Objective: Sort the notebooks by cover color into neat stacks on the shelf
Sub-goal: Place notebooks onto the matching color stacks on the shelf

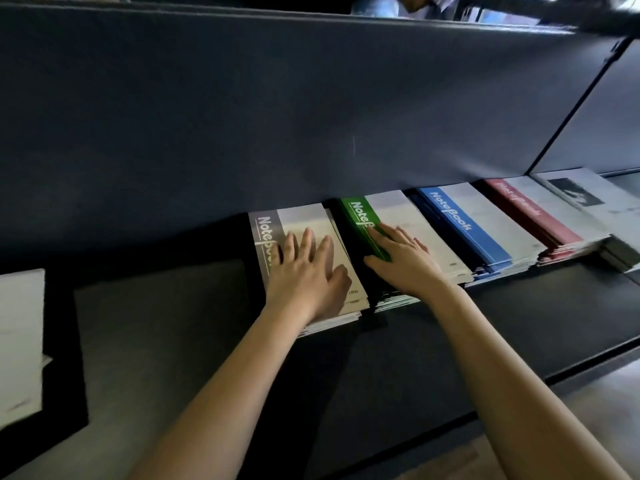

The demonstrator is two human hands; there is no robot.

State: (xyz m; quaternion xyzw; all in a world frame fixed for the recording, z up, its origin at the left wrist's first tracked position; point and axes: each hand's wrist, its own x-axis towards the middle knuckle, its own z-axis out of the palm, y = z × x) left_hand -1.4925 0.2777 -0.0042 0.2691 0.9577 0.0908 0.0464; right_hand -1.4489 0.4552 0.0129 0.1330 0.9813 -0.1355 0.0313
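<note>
Left hand (306, 271) flat: grey stack (301, 220) | right hand (403, 263): green stack (398, 211) edge

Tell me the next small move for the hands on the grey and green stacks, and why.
Probably nudge the grey stack square with the left hand: its lower notebooks stick out unevenly at the near edge. The right hand lies flat on the green stack, which also looks slightly fanned, so that one likely follows.

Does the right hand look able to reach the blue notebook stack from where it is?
Probably yes: the right hand rests flat on the green stack, and the blue stack lies right beside it, its top bare and nothing between.
</note>
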